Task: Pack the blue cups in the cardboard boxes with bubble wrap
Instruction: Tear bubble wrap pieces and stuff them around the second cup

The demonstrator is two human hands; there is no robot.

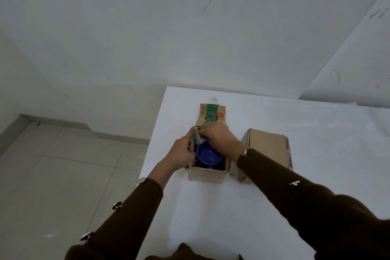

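Head view: near the table's (211,217) left edge, the blue cup (209,155) sits inside the open cardboard box (207,175). The right hand (219,139) pinches bubble wrap (198,138) just beyond it, and the left hand (183,152) grips the box's left wall.

Whoever this is has on a dark brown ribbed knit, sweater or cardigan, can't say which. The left sleeve (126,213) fits snug right to the wrist and has three round shiny metal buttons (117,205) along its outer edge, one at the cuff. The right sleeve (295,192) is the same rib, with two of those showing, one at its cuff too. The left hand (181,152) and right hand (219,139) are bare. More brown knit shows along the bottom edge.
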